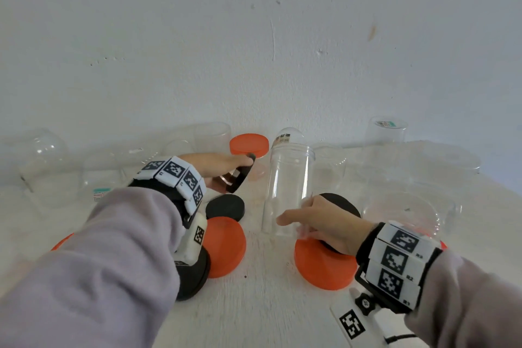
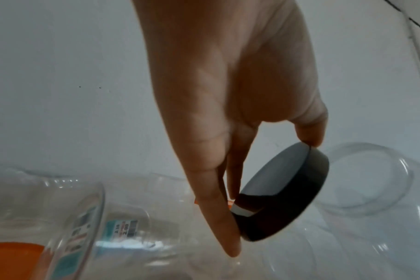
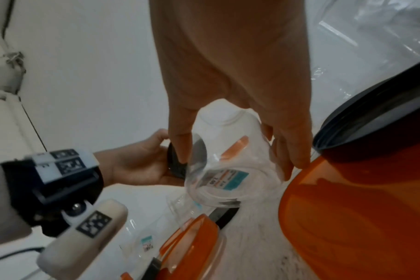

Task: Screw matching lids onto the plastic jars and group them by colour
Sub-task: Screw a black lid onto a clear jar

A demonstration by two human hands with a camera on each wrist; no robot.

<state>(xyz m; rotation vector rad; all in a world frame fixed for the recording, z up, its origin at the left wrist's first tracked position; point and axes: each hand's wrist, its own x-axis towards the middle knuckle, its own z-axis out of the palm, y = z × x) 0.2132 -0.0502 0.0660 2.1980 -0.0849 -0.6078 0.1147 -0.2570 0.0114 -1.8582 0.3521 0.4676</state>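
Observation:
My left hand (image 1: 236, 171) pinches a small black lid (image 1: 240, 175) on edge, between the thumb and the fingers; the left wrist view shows this black lid (image 2: 283, 193) tilted. My right hand (image 1: 293, 227) grips the lower end of a tall clear jar (image 1: 291, 186), its open threaded mouth up. The lid is held to the left of the jar's mouth, apart from it. In the right wrist view the same clear jar (image 3: 228, 170) sits in my fingers, with the black lid (image 3: 175, 163) beyond it.
Loose orange lids (image 1: 226, 246) (image 1: 324, 265) (image 1: 248, 144) and black lids (image 1: 225, 207) (image 1: 339, 203) (image 1: 195, 274) lie on the white table (image 1: 268, 305). Several clear open jars (image 1: 45, 161) (image 1: 387, 130) (image 1: 401, 215) stand or lie along the wall and at the right.

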